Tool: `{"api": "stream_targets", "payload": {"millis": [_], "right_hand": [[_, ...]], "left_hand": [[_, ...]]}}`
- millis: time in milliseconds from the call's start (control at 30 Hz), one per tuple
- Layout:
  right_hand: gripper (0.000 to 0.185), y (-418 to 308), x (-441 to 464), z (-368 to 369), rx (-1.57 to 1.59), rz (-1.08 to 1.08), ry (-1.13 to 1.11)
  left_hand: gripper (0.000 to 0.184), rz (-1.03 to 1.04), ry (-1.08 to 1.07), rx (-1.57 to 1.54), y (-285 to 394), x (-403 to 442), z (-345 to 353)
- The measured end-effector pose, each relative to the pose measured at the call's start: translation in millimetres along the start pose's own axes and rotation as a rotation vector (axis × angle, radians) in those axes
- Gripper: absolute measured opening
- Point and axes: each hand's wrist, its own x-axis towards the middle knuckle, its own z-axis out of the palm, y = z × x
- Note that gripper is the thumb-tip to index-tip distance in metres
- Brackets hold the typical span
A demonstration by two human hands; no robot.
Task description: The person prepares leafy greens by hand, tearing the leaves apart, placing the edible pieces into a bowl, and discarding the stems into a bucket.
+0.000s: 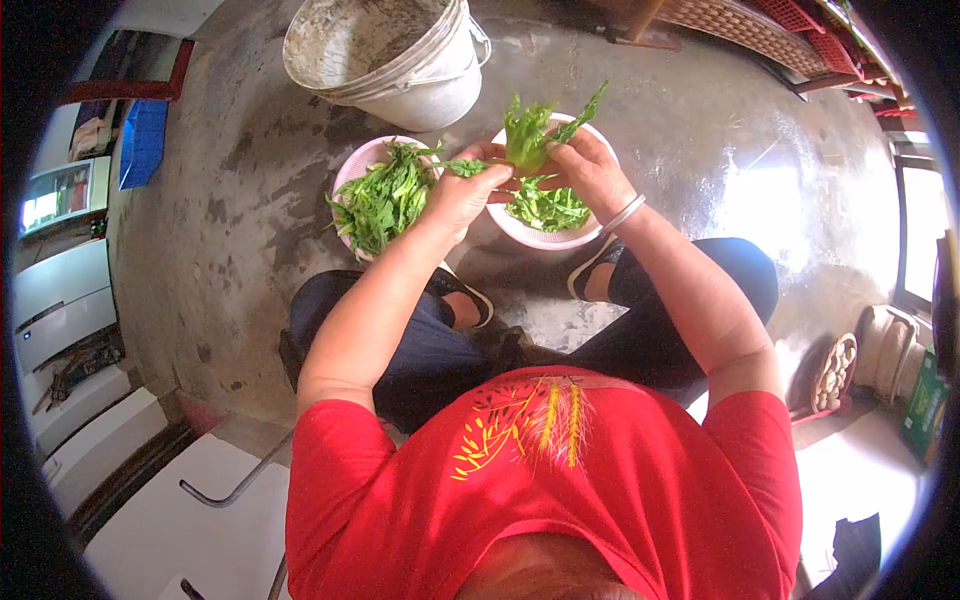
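My left hand (466, 196) and my right hand (592, 178) come together above the right-hand basket, fingers closed on a bunch of light green leafy greens (525, 133). A darker leaf (466, 168) sticks out on the left-hand side of my grip. Under my hands, a pink plastic basket (545, 240) holds loose green leaves (556, 210). Close to my left wrist stands another pink basket (372, 153), heaped with longer, darker greens (380, 203), some hanging over its rim. My fingertips are partly hidden by the leaves.
A large, dirty white bucket (430, 95) stands beyond the baskets on the stained concrete floor (240, 200). My shoes (470, 300) flank the space just in front of the baskets. Woven furniture (750, 30) is at the far right; a round basket (832, 375) is nearer on the right.
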Motion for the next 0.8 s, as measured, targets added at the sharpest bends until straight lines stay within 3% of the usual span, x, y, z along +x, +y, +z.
{"api": "stream_targets", "payload": {"millis": [67, 267, 433, 533, 633, 733, 767, 800], "right_hand": [[0.030, 2.7, 0.3, 3.5, 0.042, -0.028, 0.027], [0.032, 10.2, 2.0, -1.8, -0.264, -0.022, -0.027], [0.023, -0.4, 1.7, -6.7, 0.115, 0.060, 0.037], [0.027, -7.6, 4.7, -12.2, 0.192, 0.044, 0.173], [0.026, -11.2, 8.9, -18.3, 0.104, 0.006, 0.212], [0.027, -9.9, 8.6, -17.1, -0.034, -0.040, 0.176], [0.027, -8.9, 7.6, -14.7, -0.099, -0.060, 0.164], [0.027, -8.4, 6.8, -13.0, -0.163, -0.081, 0.151]], "left_hand": [[0.025, 0.034, -0.001, 0.014, -2.1, 0.3, 0.6], [0.025, 0.091, -0.001, 0.051, -9.6, -0.6, 2.1], [0.026, 0.010, -0.029, -0.129, 0.8, 2.5, 5.5], [0.024, -0.019, -0.059, -0.085, -5.3, 9.9, 2.0], [0.041, -0.039, -0.080, 0.012, -17.6, 14.8, 3.5], [0.063, 0.163, 0.078, 0.631, -32.4, 18.8, 10.2], [0.080, 0.145, 0.008, 0.532, -35.4, 24.3, 4.8], [0.079, 0.174, 0.032, 0.470, -36.1, 25.7, 4.7]]}}
